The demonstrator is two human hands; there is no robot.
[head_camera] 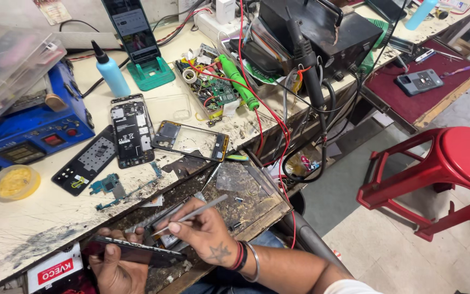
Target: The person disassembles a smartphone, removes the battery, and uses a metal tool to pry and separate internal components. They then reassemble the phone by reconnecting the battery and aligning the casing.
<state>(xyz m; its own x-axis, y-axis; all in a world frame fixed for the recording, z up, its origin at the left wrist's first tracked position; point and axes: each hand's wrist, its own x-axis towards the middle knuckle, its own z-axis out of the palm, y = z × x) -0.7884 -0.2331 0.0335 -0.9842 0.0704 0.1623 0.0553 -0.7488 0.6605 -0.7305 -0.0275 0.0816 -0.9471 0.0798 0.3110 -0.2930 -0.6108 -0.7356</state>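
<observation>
Phone: a dark, flat phone (pixel 137 251) lies low at the near edge of the tabletop (pixel 23 218), its long axis running left to right and tipped slightly down toward the right, seen almost edge-on
Left hand: the left hand (pixel 114 267) grips the phone from below, thumb over its top face, fingers clamped on its left half
Right hand: the right hand (pixel 205 231) pinches thin metal tweezers (pixel 191 215) between thumb and fingers; the tool slants from upper right down to lower left, tip just over the phone
Hidden: the tweezer tip and what it touches are hard to make out; the left hand's lower part is cut off by the frame edge; the phone's face cannot be read from this angle
Near: a worn, scorched work mat (pixel 235 190) lies under the hands, with a small red-and-white box (pixel 55 269) just to the left
Further out: an opened phone body (pixel 131 130), a phone frame (pixel 191 140), a black perforated plate (pixel 85 160) and small circuit parts (pixel 107 185) lie spread on the tabletop
Behind: blue heating unit (pixel 33 120), blue squeeze bottle (pixel 110 71), green-handled tool (pixel 237 81), red wires (pixel 267 117)
Right: a red stool (pixel 447 174) stands on the floor, well apart
</observation>
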